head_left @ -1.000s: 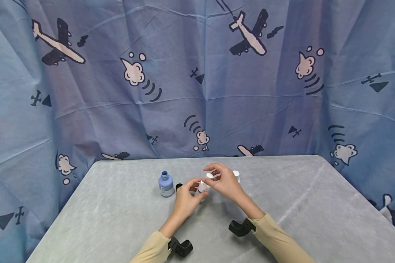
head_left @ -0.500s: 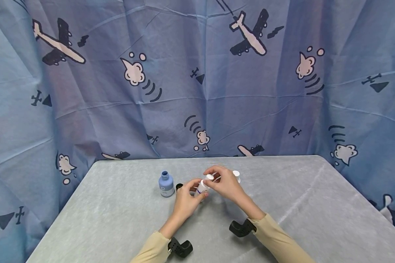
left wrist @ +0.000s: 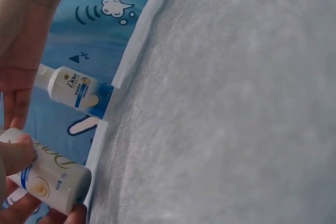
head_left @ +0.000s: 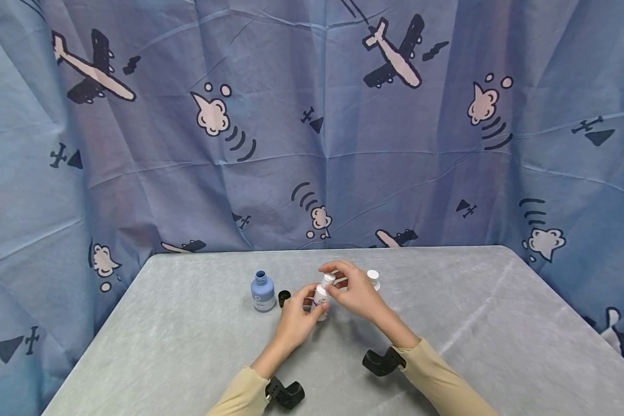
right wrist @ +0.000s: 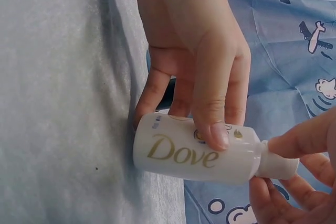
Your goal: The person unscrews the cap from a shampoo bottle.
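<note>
A small white Dove bottle (right wrist: 189,148) is held by its body in my left hand (head_left: 295,319), thumb on the near side and fingers around the far side. My right hand (head_left: 356,292) pinches the white cap (right wrist: 278,165) at the bottle's neck between thumb and fingers. Cap and neck line up; whether the threads are engaged cannot be seen. In the right wrist view the bottle lies sideways across the picture, its gold lettering visible. The left wrist view shows only part of the bottle (left wrist: 55,179), at the lower left.
Left of the hands stands an uncapped blue bottle (head_left: 263,294), with a black cap (head_left: 284,297) beside it. A second white Dove bottle (left wrist: 81,90), with a blue lower label, stands behind my right hand. All are on a grey-covered table (head_left: 187,346) before a blue curtain.
The white cap has shifted slightly left and now sits in line on the bottle's neck. The bottle has tilted more upright. More of the black cap shows beside my left hand.
</note>
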The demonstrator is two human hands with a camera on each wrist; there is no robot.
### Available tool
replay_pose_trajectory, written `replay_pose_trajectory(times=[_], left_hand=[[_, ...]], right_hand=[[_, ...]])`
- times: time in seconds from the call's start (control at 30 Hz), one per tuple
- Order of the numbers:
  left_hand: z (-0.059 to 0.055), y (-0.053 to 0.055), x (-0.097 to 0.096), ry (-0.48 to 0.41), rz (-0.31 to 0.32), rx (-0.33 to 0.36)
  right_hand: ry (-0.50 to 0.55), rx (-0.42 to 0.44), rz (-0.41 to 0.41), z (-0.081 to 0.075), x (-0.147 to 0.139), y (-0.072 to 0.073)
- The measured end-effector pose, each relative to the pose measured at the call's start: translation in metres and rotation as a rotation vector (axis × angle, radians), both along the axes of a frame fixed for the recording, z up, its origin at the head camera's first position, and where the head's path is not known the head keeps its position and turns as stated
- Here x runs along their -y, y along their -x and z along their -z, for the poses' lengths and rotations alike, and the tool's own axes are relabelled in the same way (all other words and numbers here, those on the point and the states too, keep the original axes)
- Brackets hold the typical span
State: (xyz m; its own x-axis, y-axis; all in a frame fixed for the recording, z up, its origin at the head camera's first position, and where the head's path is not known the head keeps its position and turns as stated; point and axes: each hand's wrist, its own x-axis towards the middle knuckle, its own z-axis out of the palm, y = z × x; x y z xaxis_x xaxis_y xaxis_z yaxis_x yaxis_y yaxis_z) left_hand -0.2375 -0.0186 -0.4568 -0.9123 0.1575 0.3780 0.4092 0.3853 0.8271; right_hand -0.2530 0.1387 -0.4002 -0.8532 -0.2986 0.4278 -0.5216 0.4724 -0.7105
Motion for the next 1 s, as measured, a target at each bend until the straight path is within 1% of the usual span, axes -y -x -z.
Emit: replay_pose_trajectory(times=[0.13, 0.3, 0.4, 0.5, 0.67, 0.77, 0.83, 1.0], left_hand=[[-0.0004, -0.0008, -0.0007, 0.000, -0.005, 0.006], [0.0004, -0.0011, -0.0003, -0.026, -0.050, -0.005], [0.0011, -0.0011, -0.0001, -0.027, -0.081, -0.012], [0.0018, -0.0014, -0.0002, -0.025, -0.104, -0.017], [0.0014, -0.0023, -0.0005, -0.025, -0.124, -0.044], [0.0007, -0.0026, -0.0010, -0.023, -0.127, -0.053], [0.0002, -0.0028, -0.0015, -0.022, -0.122, -0.047], [0.0001, -0.0028, -0.0019, -0.016, -0.077, -0.025]], right_hand=[[0.005, 0.008, -0.014, -0.0002, 0.0001, -0.0013], [0.019, 0.062, -0.016, -0.0019, -0.0006, -0.0026], [0.027, 0.084, 0.006, -0.0022, -0.0006, -0.0021], [0.019, 0.096, 0.047, -0.0025, 0.0000, -0.0017], [-0.013, 0.112, 0.112, -0.0030, 0.0001, -0.0027], [-0.021, 0.119, 0.128, -0.0030, -0.0005, -0.0030], [-0.024, 0.116, 0.126, -0.0029, -0.0008, -0.0030], [-0.011, 0.087, 0.089, -0.0019, -0.0011, -0.0026]])
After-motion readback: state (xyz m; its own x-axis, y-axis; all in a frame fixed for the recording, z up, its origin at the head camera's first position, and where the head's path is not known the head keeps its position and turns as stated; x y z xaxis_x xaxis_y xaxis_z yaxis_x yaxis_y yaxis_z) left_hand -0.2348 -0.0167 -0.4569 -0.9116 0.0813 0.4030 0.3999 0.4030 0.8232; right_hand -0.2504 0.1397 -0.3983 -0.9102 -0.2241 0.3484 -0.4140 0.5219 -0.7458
